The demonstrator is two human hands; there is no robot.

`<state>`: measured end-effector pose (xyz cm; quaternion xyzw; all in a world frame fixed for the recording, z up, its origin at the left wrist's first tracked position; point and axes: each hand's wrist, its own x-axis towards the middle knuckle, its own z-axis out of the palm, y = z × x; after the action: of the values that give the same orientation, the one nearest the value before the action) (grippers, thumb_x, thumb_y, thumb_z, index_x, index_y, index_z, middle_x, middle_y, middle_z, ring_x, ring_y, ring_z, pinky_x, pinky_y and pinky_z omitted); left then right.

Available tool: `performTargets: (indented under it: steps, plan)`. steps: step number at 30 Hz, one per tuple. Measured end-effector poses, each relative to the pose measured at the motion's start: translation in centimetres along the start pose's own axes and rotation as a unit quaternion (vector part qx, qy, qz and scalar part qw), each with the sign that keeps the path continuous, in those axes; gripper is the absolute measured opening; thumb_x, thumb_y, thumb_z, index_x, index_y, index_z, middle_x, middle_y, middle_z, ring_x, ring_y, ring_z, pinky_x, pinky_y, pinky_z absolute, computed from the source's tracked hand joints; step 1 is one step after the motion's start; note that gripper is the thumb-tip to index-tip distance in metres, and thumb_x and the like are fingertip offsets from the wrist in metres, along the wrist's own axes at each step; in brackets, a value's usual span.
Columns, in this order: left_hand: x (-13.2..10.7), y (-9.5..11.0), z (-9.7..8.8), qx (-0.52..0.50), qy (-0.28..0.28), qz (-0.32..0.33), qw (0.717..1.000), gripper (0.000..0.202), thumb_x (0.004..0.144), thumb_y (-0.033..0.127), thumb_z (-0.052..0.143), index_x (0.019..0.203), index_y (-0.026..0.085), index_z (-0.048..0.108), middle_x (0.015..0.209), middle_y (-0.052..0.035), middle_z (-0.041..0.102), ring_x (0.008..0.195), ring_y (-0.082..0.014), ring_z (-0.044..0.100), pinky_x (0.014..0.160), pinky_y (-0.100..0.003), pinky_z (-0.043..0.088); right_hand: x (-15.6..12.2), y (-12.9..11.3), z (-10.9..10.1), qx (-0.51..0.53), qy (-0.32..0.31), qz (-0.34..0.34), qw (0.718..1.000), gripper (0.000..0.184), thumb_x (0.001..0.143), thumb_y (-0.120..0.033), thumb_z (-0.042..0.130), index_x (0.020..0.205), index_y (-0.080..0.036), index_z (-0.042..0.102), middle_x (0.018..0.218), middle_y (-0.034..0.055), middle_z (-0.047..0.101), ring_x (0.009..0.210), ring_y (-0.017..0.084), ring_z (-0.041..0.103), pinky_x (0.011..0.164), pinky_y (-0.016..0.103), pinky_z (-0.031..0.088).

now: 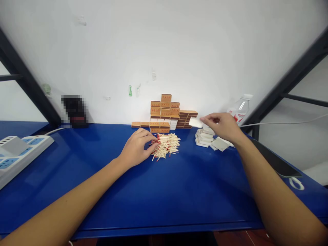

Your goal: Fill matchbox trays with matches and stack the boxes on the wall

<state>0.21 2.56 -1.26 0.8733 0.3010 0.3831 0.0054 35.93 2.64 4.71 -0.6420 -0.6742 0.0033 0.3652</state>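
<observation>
A heap of red-tipped matches [167,145] lies on the blue table [164,191]. My left hand [137,147] rests at the heap's left edge with its fingers pinched among the matches. My right hand [221,126] hovers over a pile of small white box trays [206,138] and pinches one white tray [196,122] lifted above it. Behind the matches stands a stack of orange-brown matchboxes [166,112] against the white wall.
A white power strip [17,152] sits at the table's left edge, with a dark blurred object [74,111] behind it. A clear plastic bottle [239,109] stands at the back right. A dark flat item [274,160] and a white cable lie at the right.
</observation>
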Motion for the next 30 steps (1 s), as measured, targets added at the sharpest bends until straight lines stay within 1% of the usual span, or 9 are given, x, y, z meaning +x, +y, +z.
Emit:
performTargets:
  steps: [2,4,10,13,15,18,21,26,30]
  plan:
    - [0.1,-0.6,-0.3,0.017,0.027,-0.016,0.999,0.018,0.100,0.035,0.063,0.106,0.023,0.075,0.103,-0.0062,0.077,0.102,-0.0244,0.066,0.095,-0.044,0.053,0.1,1.1,-0.6,-0.005,-0.125,-0.006,0.992,0.056,0.085,-0.073,0.064,0.069,-0.021,0.074,0.061,0.0022,0.058,0.060,0.017,0.046,0.058,0.032,0.035]
    - [0.3,-1.3,-0.7,0.043,0.060,-0.044,0.996,0.018,0.100,0.034,0.063,0.104,0.022,0.075,0.104,-0.0065,0.078,0.102,-0.0252,0.066,0.097,-0.045,0.052,0.0,1.5,-0.8,-0.014,-0.208,-0.016,0.978,0.060,0.081,-0.078,0.063,0.062,-0.021,0.070,0.057,0.0007,0.054,0.058,0.015,0.042,0.056,0.031,0.033]
    - [0.6,-3.1,-1.7,0.101,0.091,-0.144,0.980,0.014,0.095,0.031,0.064,0.101,0.024,0.075,0.101,-0.0041,0.079,0.101,-0.0260,0.068,0.097,-0.043,0.051,-0.5,1.4,-0.3,-0.030,-0.342,-0.007,0.939,0.052,0.074,-0.071,0.075,0.058,-0.022,0.069,0.056,0.0001,0.055,0.055,0.014,0.041,0.055,0.031,0.030]
    - [0.5,-4.1,-2.0,0.117,0.086,-0.179,0.973,0.016,0.095,0.032,0.063,0.102,0.024,0.075,0.104,-0.0049,0.079,0.104,-0.0272,0.068,0.100,-0.044,0.051,-0.5,1.1,-0.3,-0.075,-0.337,0.015,0.938,0.040,0.073,-0.061,0.078,0.068,-0.022,0.077,0.057,0.0001,0.057,0.055,0.015,0.046,0.055,0.031,0.031]
    - [0.4,-4.9,-2.0,0.127,0.074,-0.203,0.968,0.020,0.093,0.034,0.064,0.106,0.022,0.075,0.107,-0.0072,0.079,0.106,-0.0292,0.068,0.100,-0.046,0.051,-0.7,0.5,-0.5,-0.076,-0.337,0.001,0.938,0.039,0.074,-0.059,0.078,0.081,-0.021,0.081,0.061,-0.0006,0.059,0.056,0.015,0.050,0.055,0.030,0.034]
    - [0.6,-6.0,-1.6,0.134,0.029,-0.224,0.965,0.031,0.093,0.038,0.066,0.115,0.018,0.074,0.117,-0.0119,0.078,0.112,-0.0323,0.067,0.103,-0.049,0.051,-1.2,-0.6,-0.4,-0.050,-0.408,-0.025,0.911,0.045,0.071,-0.060,0.082,0.094,-0.021,0.079,0.069,-0.0012,0.062,0.061,0.016,0.056,0.057,0.028,0.039]
    - [1.6,-7.2,-1.0,0.130,-0.030,-0.213,0.968,0.043,0.092,0.045,0.068,0.125,0.017,0.071,0.124,-0.0124,0.076,0.118,-0.0311,0.066,0.105,-0.045,0.050,-1.6,-0.6,0.4,-0.063,-0.455,-0.023,0.888,0.043,0.065,-0.050,0.088,0.093,-0.021,0.074,0.074,-0.0011,0.066,0.066,0.017,0.061,0.057,0.028,0.041]
    - [3.7,-10.5,-0.5,0.137,-0.089,-0.224,0.961,0.054,0.089,0.048,0.070,0.131,0.014,0.068,0.130,-0.0165,0.072,0.120,-0.0329,0.065,0.104,-0.044,0.050,-1.6,0.4,2.0,-0.119,-0.412,-0.037,0.903,0.030,0.069,-0.031,0.085,0.093,-0.021,0.070,0.078,0.0000,0.069,0.070,0.018,0.063,0.061,0.028,0.041]
    - [4.5,-13.0,-0.2,0.144,-0.130,-0.218,0.957,0.051,0.088,0.049,0.071,0.127,0.016,0.069,0.126,-0.0155,0.072,0.116,-0.0319,0.065,0.102,-0.043,0.050,-1.8,-0.6,1.9,-0.148,-0.377,-0.056,0.913,0.025,0.074,-0.030,0.084,0.093,-0.022,0.070,0.083,0.0015,0.070,0.077,0.019,0.065,0.063,0.028,0.040]
